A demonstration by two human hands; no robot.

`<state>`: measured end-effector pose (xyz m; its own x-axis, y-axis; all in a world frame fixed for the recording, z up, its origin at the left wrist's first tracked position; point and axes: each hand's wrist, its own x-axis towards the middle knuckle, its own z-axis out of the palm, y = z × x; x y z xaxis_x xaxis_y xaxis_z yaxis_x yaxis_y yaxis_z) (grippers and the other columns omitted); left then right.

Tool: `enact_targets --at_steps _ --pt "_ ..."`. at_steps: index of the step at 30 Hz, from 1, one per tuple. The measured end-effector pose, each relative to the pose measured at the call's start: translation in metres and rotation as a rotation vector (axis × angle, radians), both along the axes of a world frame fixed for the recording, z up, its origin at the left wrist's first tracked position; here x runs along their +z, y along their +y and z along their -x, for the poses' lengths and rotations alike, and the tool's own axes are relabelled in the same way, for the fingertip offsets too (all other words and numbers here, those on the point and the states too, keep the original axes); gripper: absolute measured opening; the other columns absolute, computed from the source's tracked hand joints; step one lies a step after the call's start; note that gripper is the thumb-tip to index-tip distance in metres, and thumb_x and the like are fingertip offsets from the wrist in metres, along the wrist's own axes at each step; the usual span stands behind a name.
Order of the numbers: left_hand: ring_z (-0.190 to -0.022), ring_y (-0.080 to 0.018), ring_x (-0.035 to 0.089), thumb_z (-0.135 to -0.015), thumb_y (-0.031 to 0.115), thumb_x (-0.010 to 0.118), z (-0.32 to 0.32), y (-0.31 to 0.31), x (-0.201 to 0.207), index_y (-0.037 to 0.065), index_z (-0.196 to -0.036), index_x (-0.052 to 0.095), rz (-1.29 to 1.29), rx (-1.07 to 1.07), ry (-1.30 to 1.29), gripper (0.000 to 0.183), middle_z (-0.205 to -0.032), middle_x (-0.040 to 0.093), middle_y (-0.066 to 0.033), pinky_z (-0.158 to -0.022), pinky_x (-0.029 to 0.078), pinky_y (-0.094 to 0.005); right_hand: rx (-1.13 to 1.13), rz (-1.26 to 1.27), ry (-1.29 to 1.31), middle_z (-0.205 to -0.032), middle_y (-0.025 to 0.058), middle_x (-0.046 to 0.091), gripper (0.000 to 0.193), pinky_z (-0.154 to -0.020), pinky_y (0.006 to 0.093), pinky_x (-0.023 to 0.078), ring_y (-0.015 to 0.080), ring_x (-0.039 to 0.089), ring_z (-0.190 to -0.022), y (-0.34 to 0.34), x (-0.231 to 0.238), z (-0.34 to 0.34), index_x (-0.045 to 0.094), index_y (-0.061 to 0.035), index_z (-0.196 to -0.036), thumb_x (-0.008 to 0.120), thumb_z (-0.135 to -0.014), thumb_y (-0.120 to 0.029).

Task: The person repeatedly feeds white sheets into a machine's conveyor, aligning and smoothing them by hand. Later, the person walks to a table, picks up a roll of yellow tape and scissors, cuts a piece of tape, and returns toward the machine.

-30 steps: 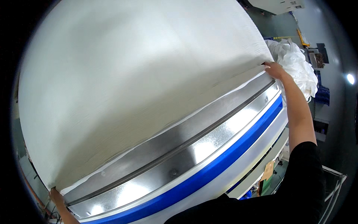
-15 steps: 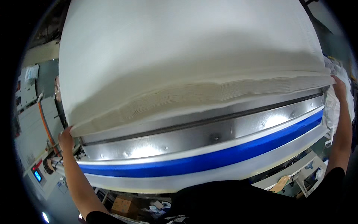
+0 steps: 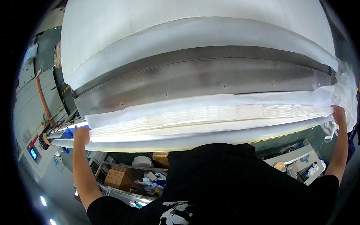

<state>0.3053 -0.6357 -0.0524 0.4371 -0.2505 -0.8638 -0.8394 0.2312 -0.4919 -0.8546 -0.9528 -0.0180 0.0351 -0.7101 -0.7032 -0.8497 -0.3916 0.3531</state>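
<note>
A long stack of thin white sheet layers [image 3: 225, 113], perhaps cloth, stretches from side to side in front of me. My left hand [image 3: 81, 136] is closed on its left end, with one finger pointing up. At the right end, my right hand [image 3: 338, 114] pinches the stack's edge. The layers lie over the near padded edge of the machine, close to my body. Just beyond them runs a wide bare metal plate [image 3: 210, 77] with small screws. Past the plate a broad white sheet [image 3: 202, 9] covers the far surface.
A white plastic bag [image 3: 345, 90] hangs beside my right hand. To the left stand an orange hose [image 3: 42, 99] and a control panel with a lit screen [image 3: 33, 153]. Below the near edge are a cardboard box [image 3: 119, 179] and a shelf of clutter. A pale metal frame [image 3: 300, 161] stands lower right.
Both hands have drawn the stack toward me, from beyond the metal plate onto the near edge. More of the plate shows, and the stack hides most of the blue strip.
</note>
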Motion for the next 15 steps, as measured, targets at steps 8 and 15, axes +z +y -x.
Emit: enact_targets --at_steps 8,15 --pt "-0.122 -0.0263 0.052 -0.082 0.012 0.051 0.019 0.023 -0.051 0.011 -0.115 0.064 -0.262 0.079 -0.015 0.035 -0.126 0.059 -0.0093 -0.109 0.026 -0.0532 0.179 -0.175 0.186 -0.092 0.0107 0.066 0.023 -0.082 0.0415 0.048 0.0292 0.061 -0.090 0.051 -0.040 0.011 0.067 -0.0115 -0.102 0.054 -0.083 -0.012" --pt "-0.110 -0.0285 0.060 -0.091 0.025 0.047 -0.005 0.030 -0.055 0.011 -0.117 0.064 0.000 0.180 -0.317 0.034 -0.123 0.062 -0.0083 -0.103 0.031 -0.0555 0.157 -0.093 0.220 -0.080 0.0173 0.061 0.014 -0.071 0.0504 0.045 0.0369 0.058 -0.081 0.063 -0.076 0.077 0.062 -0.0046 -0.084 0.051 -0.083 -0.012"
